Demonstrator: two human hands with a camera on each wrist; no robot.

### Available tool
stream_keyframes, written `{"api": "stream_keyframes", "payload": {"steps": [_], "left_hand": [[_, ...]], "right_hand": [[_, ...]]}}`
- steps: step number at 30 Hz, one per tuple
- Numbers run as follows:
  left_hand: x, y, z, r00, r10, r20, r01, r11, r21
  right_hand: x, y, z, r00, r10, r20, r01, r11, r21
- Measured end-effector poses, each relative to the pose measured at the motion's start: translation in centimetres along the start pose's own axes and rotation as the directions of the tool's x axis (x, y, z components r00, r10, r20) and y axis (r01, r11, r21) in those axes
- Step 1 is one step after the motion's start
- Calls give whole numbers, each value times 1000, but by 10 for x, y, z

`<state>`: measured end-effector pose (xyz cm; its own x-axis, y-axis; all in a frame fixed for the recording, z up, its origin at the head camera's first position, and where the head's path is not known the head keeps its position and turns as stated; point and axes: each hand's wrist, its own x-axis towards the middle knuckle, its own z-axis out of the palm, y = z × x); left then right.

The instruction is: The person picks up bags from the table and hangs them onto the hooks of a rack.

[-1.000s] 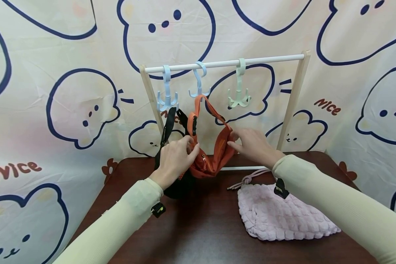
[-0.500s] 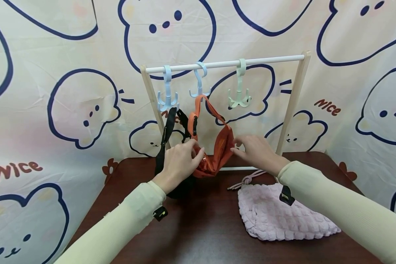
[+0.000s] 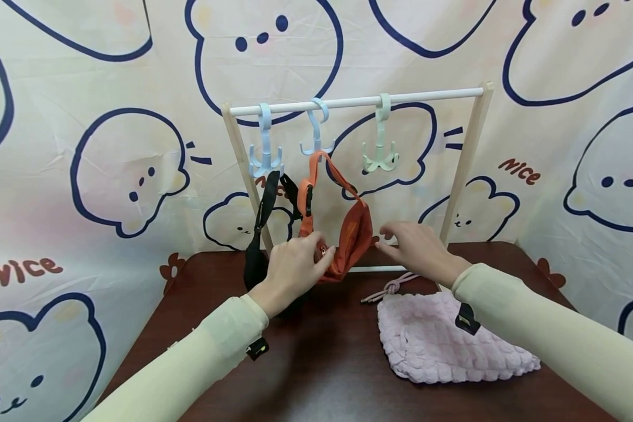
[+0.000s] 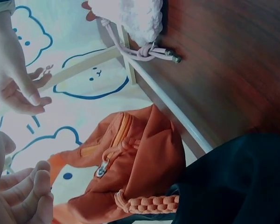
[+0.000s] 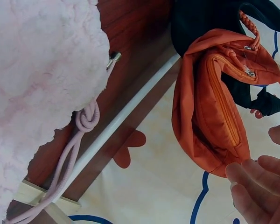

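Note:
An orange waist bag point(image 3: 354, 231) with a zip and a braided cord hangs by its strap from the middle light-blue hook hanger point(image 3: 317, 132). My left hand point(image 3: 293, 264) is in front of its left part in the head view. In the left wrist view the left fingers point(image 4: 39, 186) are loosely bent, with nothing between them and the thumb. To the bag's right, my right hand point(image 3: 418, 249) stands a little apart, fingers relaxed. A black bag point(image 3: 254, 264) hangs by its strap on the left blue hanger point(image 3: 265, 146), partly hidden behind my left hand.
A rack with a white rail point(image 3: 348, 102) and wooden posts stands at the back of the dark table point(image 3: 327, 363). A green hook hanger point(image 3: 381, 140) is on the rail's right half. On the table's right lies a pink quilted bag point(image 3: 443, 346) with a knotted cord point(image 3: 392, 287).
My right hand has drawn away from the orange bag, rightward and down. The left hand has shifted slightly right and down across the bag's front. The bag stays on its hook.

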<state>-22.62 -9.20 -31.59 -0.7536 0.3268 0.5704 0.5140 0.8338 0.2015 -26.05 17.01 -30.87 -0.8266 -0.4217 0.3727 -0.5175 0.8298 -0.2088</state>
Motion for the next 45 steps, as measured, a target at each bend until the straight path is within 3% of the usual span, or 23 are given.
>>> {"api": "stream_keyframes", "payload": {"steps": [9, 18, 45], "left_hand": [[-8, 3, 8, 1000, 12, 15, -13, 999, 45], [-14, 3, 15, 999, 24, 23, -24, 1000, 17], [-31, 3, 32, 998, 36, 59, -39, 998, 56]], "right_hand": [[-8, 6, 2, 1000, -6, 2, 6, 1000, -23], [-14, 12, 6, 1000, 20, 19, -19, 999, -46], [-33, 24, 12, 999, 38, 32, -37, 999, -39]]}}
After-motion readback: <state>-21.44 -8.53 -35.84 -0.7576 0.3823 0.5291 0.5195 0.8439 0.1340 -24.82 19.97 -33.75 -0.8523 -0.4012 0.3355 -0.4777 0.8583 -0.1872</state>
